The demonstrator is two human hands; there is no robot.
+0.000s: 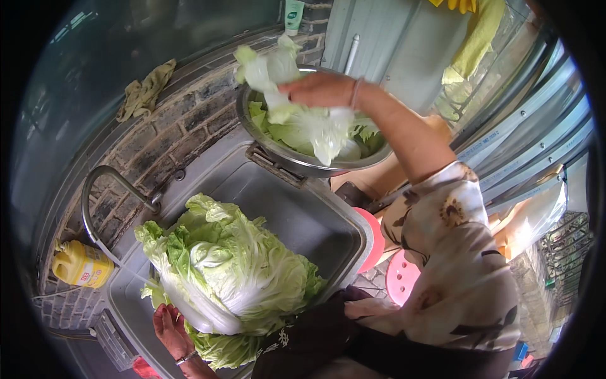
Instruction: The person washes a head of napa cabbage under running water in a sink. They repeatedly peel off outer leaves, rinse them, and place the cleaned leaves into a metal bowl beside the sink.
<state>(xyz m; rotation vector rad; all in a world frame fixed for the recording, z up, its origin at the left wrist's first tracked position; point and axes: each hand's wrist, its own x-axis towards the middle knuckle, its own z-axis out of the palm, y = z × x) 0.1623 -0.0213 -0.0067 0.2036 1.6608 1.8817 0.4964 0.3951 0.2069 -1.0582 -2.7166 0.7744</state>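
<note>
A large napa cabbage (237, 265), pale green and white with ruffled leaves, fills much of the grey sink (278, 199). At its lower left edge is my left hand (170, 330), fingers loosely bent and apart, with nothing visible in it. My right hand (322, 90), blurred by motion, reaches over a metal bowl (297, 165) beyond the sink. It grips loose cabbage leaves (262, 71) that hang on both sides of the hand. More torn leaves (278, 129) lie inside the bowl, partly hidden by those in my hand.
A curved metal faucet (88, 196) runs a thin stream of water at the sink's left. Beside it stands a yellow jug (82, 264). A cloth (146, 90) lies on the brick ledge, and a tube (293, 17) stands farther back. A pink stool (403, 278) is right of the sink.
</note>
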